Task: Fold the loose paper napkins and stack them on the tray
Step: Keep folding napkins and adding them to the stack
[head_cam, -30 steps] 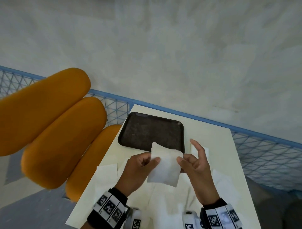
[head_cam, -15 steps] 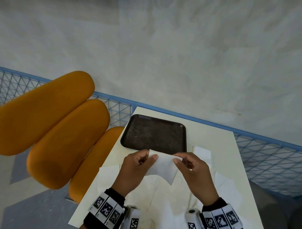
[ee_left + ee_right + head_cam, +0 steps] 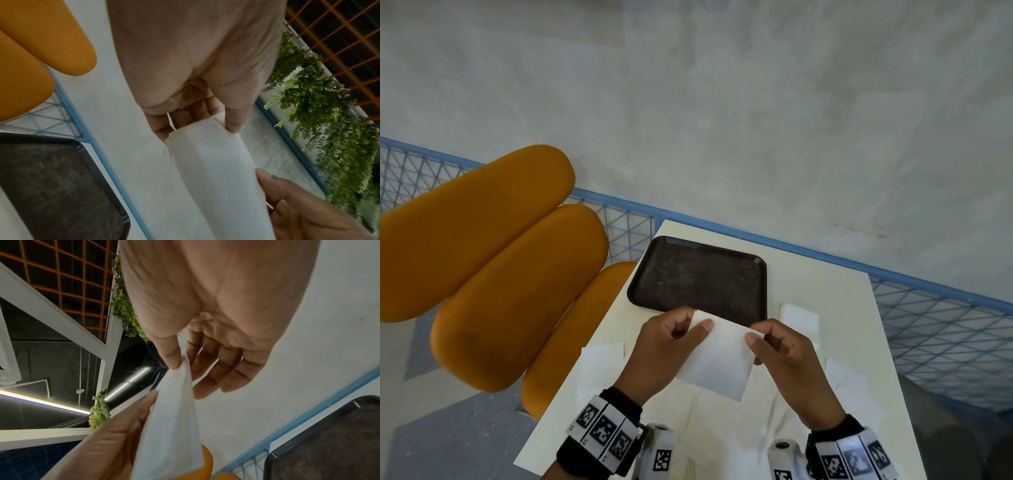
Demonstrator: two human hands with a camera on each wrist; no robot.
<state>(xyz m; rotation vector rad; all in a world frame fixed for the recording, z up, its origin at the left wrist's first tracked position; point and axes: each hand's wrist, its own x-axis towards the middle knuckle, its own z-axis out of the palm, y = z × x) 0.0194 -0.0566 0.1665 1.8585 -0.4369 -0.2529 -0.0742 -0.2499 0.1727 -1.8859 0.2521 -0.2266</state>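
Note:
A white folded napkin [image 3: 722,356] hangs in the air just in front of the near edge of the dark tray [image 3: 698,277]. My left hand [image 3: 671,342] pinches its upper left corner and my right hand [image 3: 780,349] pinches its upper right corner. In the left wrist view the napkin [image 3: 216,170] runs from my left thumb down to the right thumb. The right wrist view shows the napkin [image 3: 174,426] edge-on, pinched between thumb and forefinger. The tray holds nothing. Several loose napkins [image 3: 602,363] lie flat on the cream table under my hands.
A small folded white napkin [image 3: 799,317] lies on the table right of the tray. Orange padded seat cushions [image 3: 493,274] stand to the left. A blue wire-mesh fence [image 3: 945,329] runs behind and right of the table [image 3: 825,287]. Grey floor lies beyond.
Both hands have lowered the napkin slightly toward me. My right forefinger, raised a second ago, has curled down onto the napkin's corner. The napkin now hangs flatter between the hands.

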